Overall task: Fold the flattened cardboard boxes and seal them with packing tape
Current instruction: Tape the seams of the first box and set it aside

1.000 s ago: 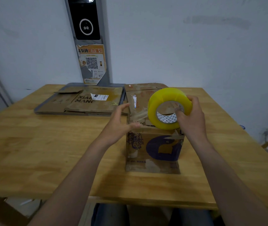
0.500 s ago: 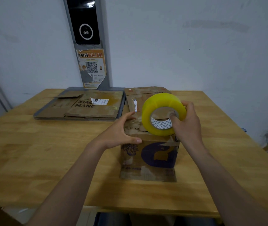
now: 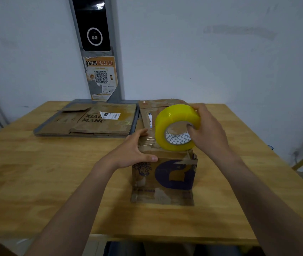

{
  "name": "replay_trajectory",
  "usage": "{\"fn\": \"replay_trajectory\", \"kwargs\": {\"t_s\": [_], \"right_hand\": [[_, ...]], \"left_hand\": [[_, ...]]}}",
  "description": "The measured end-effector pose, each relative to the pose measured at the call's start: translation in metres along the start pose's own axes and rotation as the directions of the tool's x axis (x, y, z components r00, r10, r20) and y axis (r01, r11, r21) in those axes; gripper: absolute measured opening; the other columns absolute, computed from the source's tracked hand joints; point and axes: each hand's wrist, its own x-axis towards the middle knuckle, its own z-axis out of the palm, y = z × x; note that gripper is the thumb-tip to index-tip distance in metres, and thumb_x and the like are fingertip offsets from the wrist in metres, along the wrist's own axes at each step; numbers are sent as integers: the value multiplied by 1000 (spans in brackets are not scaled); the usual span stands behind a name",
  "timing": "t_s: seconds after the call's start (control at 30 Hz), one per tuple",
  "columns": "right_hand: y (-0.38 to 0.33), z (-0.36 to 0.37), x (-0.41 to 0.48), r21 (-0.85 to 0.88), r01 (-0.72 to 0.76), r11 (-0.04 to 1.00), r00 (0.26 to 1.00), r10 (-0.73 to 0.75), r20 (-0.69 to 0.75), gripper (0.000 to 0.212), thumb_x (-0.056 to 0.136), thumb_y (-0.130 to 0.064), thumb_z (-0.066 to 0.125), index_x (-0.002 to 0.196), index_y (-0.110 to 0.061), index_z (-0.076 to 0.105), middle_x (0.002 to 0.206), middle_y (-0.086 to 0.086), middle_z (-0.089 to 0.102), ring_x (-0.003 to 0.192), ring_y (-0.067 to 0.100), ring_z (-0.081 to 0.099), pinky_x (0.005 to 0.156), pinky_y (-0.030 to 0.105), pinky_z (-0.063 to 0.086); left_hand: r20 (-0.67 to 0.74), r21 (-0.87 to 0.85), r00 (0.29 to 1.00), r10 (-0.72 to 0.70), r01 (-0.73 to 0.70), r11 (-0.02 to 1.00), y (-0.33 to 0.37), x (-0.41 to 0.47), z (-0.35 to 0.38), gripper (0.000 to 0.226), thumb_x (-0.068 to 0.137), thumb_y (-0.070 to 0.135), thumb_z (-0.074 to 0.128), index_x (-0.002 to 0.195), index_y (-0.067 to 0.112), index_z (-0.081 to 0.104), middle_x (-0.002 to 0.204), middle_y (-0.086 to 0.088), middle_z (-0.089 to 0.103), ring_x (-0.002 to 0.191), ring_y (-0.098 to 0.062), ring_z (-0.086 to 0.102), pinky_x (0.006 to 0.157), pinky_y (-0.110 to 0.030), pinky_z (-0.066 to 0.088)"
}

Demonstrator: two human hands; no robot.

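One cardboard box [image 3: 172,176] is pressed onto the table [image 3: 54,172] by the straight fingers [image 3: 143,132] of the left hand [image 3: 130,154]; a yellow tape roll [image 3: 174,115] is gripped atop it by the right hand [image 3: 209,132].

Tape roll [image 3: 174,115] covers much of the box [image 3: 165,182] top — poster's [image 3: 100,76] fine print (lower half) is illegible.

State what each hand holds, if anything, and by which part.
Right hand grips the tape roll, fingers hooked in its core. Left hand only presses the top left edge of the cardboard box.
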Motion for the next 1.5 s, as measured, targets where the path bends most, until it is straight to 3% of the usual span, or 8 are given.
{"fn": "replay_trajectory", "kwargs": {"t_s": [0.17, 0.37, 0.63, 1.0, 1.1, 1.3, 1.4, 1.5], "right_hand": [[-3, -21, 4, -152, 101, 983, 995, -103, -7, 61, 86, -8, 61, 137, -36, 42, 122, -4, 54, 109, 25, 52, 67, 41, 45], [23, -57, -2, -420, 108, 901, 994, -109, 22, 72, 85, -5, 57, 146, -42, 43, 120, 1, 48, 113, 29, 45, 62, 37, 35], [34, -74, -5, -544, 168, 822, 985, -161, 62, 79, 78, 9, 57, 138, -43, 58, 111, 6, 53, 101, 34, 45, 58, 37, 37], [67, -43, -39, -538, 41, 842, 998, -7, 64, 80, 82, 9, 58, 143, -42, 53, 117, 4, 52, 104, 31, 43, 63, 38, 43], [67, -35, -42, -529, 36, 848, 998, -7, 57, 80, 81, 10, 59, 142, -42, 54, 116, 5, 52, 102, 32, 43, 62, 39, 42], [71, -27, -48, -496, 28, 868, 998, 7, 67, 82, 81, 10, 59, 145, -40, 51, 114, 5, 50, 102, 32, 42, 59, 37, 40], [72, -25, -51, -492, 17, 870, 998, 16, 61, 82, 81, 9, 59, 146, -40, 50, 114, 5, 50, 101, 31, 42, 58, 37, 41], [69, -23, -51, -476, 20, 879, 998, 12, 64, 82, 79, 10, 59, 145, -39, 51, 113, 5, 50, 101, 31, 43, 59, 39, 45]], "left_hand": [[0, -34, 1000, -16, 16, 999, 0, -3, -1, 122, 52, 82, 81, 153, 43, 25, 141, 26, 37, 138, -7, 35, 113, -39, 38], [7, -56, 999, -31, 32, 998, 6, -3, 1, 117, 45, 83, 83, 145, 51, 30, 150, 17, 38, 138, -10, 40, 113, -40, 41], [16, -80, 999, -42, 43, 996, 10, -4, -2, 124, 44, 80, 85, 150, 42, 32, 151, 18, 39, 138, -11, 41, 108, -34, 42], [4, -87, 998, -59, 59, 994, 10, -5, 1, 122, 46, 78, 87, 149, 42, 33, 149, 17, 42, 135, -12, 46, 111, -43, 45], [13, -57, 998, -65, 66, 996, 14, -6, 0, 123, 49, 79, 84, 152, 40, 30, 153, 16, 39, 138, -11, 43, 111, -36, 43], [-14, 255, 997, -77, 78, 964, 24, -21, 1, 115, 74, 77, 61, 161, 25, 8, 170, 5, 7, 154, -15, 9, 121, -41, 22], [-98, 495, 995, -33, 77, 866, 24, -34, 4, 105, 82, 82, 35, 163, 22, 6, 170, 6, -10, 156, -13, -9, 126, -51, 10], [-82, 628, 995, -48, 89, 773, 23, -40, 9, 89, 91, 76, 22, 163, 26, 9, 170, 6, -10, 155, -11, -15, 126, -52, 1]]}}
